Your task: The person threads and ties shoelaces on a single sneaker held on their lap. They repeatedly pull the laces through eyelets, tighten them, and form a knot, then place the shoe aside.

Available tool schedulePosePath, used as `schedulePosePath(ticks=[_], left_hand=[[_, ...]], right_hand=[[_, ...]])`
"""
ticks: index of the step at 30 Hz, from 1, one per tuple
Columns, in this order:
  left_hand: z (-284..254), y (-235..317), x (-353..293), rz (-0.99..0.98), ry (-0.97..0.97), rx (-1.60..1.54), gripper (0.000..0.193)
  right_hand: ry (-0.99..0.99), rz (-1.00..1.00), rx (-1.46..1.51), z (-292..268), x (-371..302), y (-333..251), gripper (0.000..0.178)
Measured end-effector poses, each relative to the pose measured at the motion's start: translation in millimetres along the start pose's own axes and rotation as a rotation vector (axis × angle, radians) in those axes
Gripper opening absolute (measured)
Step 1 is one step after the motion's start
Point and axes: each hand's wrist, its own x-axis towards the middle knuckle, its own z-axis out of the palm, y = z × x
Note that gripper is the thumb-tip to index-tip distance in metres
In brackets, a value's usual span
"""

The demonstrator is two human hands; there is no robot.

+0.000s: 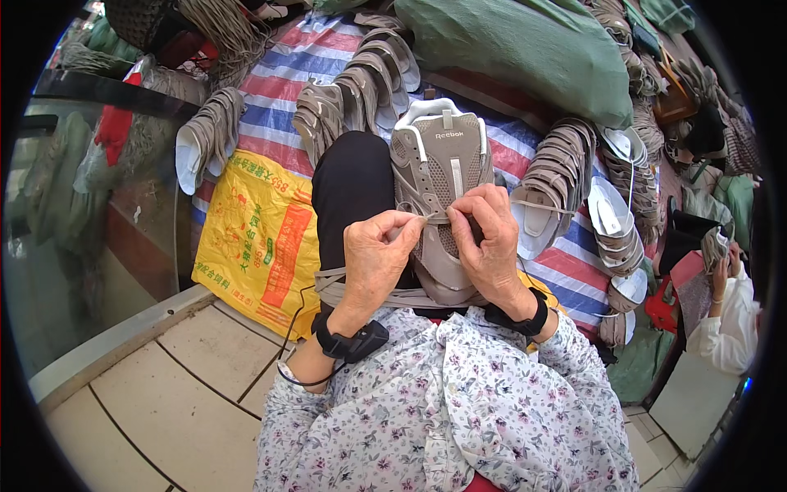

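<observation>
A taupe and grey sneaker upper (430, 176) with white trim rests on my lap, its tongue pointing away from me and its toe towards me. My left hand (375, 258) is closed in a pinch at the left eyelet row, on a thin, pale shoelace (434, 219). On the other side of the tongue, my right hand (489, 238) pinches the same lace low on the upper, thumb against forefinger. The lace runs across the throat between both hands. A bundle of grey laces (330, 289) lies over my left thigh, partly behind my left wrist.
Stacks of similar uppers (553, 184) stand on a striped tarp (283, 102) ahead and to the right. A yellow printed sack (254, 238) lies by my left leg. Left is a glass panel (98, 205); a large green sack (516, 57) lies ahead. At far right sits another person (730, 312).
</observation>
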Motion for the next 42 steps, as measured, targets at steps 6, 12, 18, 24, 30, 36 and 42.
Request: schedulePosePath(ticks=[6, 12, 18, 24, 30, 36, 42], left_hand=[[0.1, -2.5, 0.1, -0.017, 0.025, -0.009, 0.013], [4.2, 2.8, -0.6, 0.049, 0.122, 0.095, 0.011], [12.6, 9.8, -4.1, 0.434, 0.214, 0.514, 0.016], [17.6, 7.3, 3.7, 0.531, 0.183, 0.617, 0.015], [20.8, 12.7, 5.3, 0.365, 0.12, 0.443, 0.019], [-10.4, 34.0, 26.3, 0.601, 0.03, 0.648, 0.016], [-12.7, 35.7, 65.1, 0.849, -0.301, 0.828, 0.021]], right_hand=[[0.039, -0.03, -0.023, 4.4, -0.1, -3.4, 0.009], [0.018, -0.009, -0.013, 7.9, -2.3, -6.4, 0.011], [0.029, -0.018, -0.01, 13.0, -4.2, -8.0, 0.012], [0.034, -0.022, 0.012, 15.3, -6.8, -3.9, 0.011], [0.021, -0.016, 0.054, 12.7, -5.4, -1.1, 0.011], [0.073, -0.078, 0.107, -2.4, 4.8, -4.0, 0.017], [-0.008, -0.066, 0.277, -5.0, 27.6, -0.9, 0.019]])
